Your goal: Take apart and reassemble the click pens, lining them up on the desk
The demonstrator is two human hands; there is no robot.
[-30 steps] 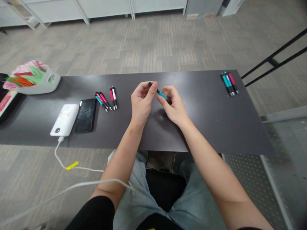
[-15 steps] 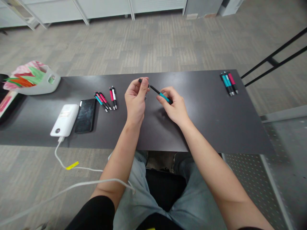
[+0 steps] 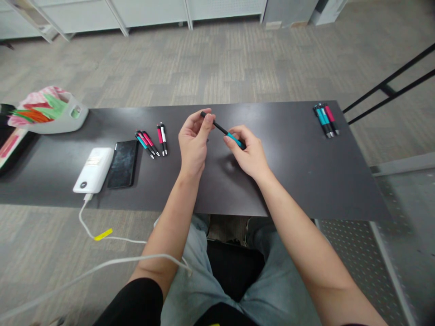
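Note:
Above the dark table, my right hand point(image 3: 249, 147) grips a teal-and-black pen point(image 3: 221, 130) by its teal barrel. The pen's black end points up and left to the fingers of my left hand point(image 3: 193, 140). My left thumb and fingers pinch a small black pen piece point(image 3: 203, 114), in line with the pen. The two meet at my left thumb, where fingers partly hide the join; I cannot tell whether they are fastened. A small dark bit point(image 3: 207, 140) shows beside my left hand, too small to name.
Left on the table point(image 3: 299, 181) lie several pens point(image 3: 147, 143), two more pens point(image 3: 162, 139), a black phone point(image 3: 123, 164) and a white power bank point(image 3: 94, 170) with a white cable point(image 3: 125, 240). A white basket point(image 3: 76, 111) stands far left. Another pen group point(image 3: 326, 120) lies at right.
The gap between the black piece and the pen's black end has closed. Both hands stay in nearly the same place; the view has shifted slightly.

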